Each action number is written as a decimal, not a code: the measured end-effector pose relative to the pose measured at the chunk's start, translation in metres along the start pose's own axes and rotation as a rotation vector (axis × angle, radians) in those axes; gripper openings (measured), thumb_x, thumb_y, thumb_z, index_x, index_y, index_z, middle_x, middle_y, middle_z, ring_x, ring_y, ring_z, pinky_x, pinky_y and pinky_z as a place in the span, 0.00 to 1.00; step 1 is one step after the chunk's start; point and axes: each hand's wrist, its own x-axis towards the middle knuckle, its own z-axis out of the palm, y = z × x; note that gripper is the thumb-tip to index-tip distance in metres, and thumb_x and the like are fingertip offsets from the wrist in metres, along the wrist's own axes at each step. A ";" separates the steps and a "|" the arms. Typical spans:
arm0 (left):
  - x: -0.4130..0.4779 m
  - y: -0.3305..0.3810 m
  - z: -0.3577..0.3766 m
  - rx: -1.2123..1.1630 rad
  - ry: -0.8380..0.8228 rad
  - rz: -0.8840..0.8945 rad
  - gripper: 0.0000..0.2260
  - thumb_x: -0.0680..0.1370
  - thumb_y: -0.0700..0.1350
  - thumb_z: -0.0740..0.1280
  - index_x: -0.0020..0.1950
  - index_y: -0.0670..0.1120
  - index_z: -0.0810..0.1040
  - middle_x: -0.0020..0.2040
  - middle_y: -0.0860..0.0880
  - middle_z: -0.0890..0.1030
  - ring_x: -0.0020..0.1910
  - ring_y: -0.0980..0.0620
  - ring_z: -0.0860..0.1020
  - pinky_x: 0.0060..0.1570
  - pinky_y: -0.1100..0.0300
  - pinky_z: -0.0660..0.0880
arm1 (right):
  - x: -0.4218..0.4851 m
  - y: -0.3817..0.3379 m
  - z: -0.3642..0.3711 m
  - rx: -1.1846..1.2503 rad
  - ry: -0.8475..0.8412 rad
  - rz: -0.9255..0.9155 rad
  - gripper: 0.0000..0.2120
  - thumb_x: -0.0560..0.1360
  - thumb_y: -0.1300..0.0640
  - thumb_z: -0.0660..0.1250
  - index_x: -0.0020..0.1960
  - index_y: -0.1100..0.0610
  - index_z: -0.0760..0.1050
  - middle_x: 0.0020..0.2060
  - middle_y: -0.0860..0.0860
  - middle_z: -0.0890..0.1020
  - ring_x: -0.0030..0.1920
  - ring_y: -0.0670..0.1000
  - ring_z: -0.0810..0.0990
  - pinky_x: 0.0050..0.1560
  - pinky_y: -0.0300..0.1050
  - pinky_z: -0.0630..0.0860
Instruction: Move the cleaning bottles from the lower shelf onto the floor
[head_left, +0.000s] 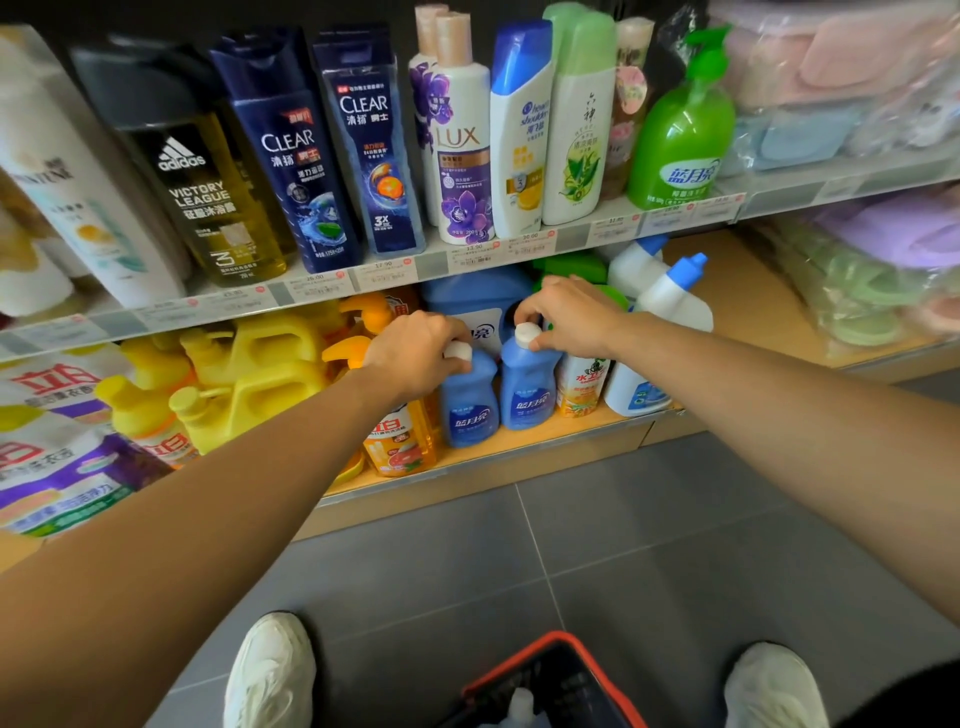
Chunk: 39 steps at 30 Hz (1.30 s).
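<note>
From the head view, the person is bent toward the lower shelf (540, 447) with both arms stretched out. Two small blue bottles stand upright side by side at the shelf's front edge, touching or nearly so.

The left hand (415, 353) sits on top of the left bottle (470, 405), fingers curled down round its neck, with the white cap poking out on the right side of the hand. The bottle's body hangs straight below the hand, and its base looks to be on the shelf.

The right hand (566, 317) comes in from above and to the right of the right bottle (527, 389). Its thumb and fingertips are pinched round the white cap, and the rest of the hand arches over it. This bottle also stands on the shelf, body clear below the fingers.

Just left of the pair is an orange bottle (400, 441), and farther left yellow jugs (249, 374). To the right stand a small orange-labelled bottle (579, 387) and white bottles with blue caps (675, 299). Above, the upper shelf (395, 273) holds shampoo bottles.

Below lies the grey tiled floor (649, 545), with a red-rimmed basket (519, 670) between two white shoes (270, 670).
</note>
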 end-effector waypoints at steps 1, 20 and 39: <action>0.000 0.001 -0.001 0.018 -0.003 0.006 0.16 0.78 0.55 0.71 0.64 0.52 0.79 0.59 0.46 0.83 0.57 0.44 0.80 0.51 0.48 0.78 | 0.000 0.000 0.001 0.000 0.000 0.004 0.15 0.73 0.52 0.76 0.59 0.47 0.80 0.48 0.51 0.71 0.53 0.59 0.73 0.50 0.48 0.68; -0.153 -0.129 -0.072 -0.055 -0.018 -0.303 0.20 0.82 0.55 0.66 0.73 0.52 0.74 0.70 0.48 0.78 0.66 0.44 0.76 0.61 0.50 0.75 | -0.004 -0.149 0.023 0.305 -0.023 -0.119 0.35 0.74 0.52 0.76 0.76 0.51 0.66 0.70 0.53 0.74 0.69 0.56 0.74 0.66 0.54 0.73; -0.142 -0.129 -0.046 -0.379 -0.023 -0.393 0.21 0.82 0.56 0.66 0.74 0.57 0.71 0.74 0.51 0.73 0.75 0.44 0.67 0.73 0.42 0.56 | 0.012 -0.165 0.030 0.432 0.001 0.013 0.19 0.76 0.52 0.73 0.66 0.53 0.76 0.56 0.53 0.83 0.57 0.55 0.81 0.59 0.58 0.78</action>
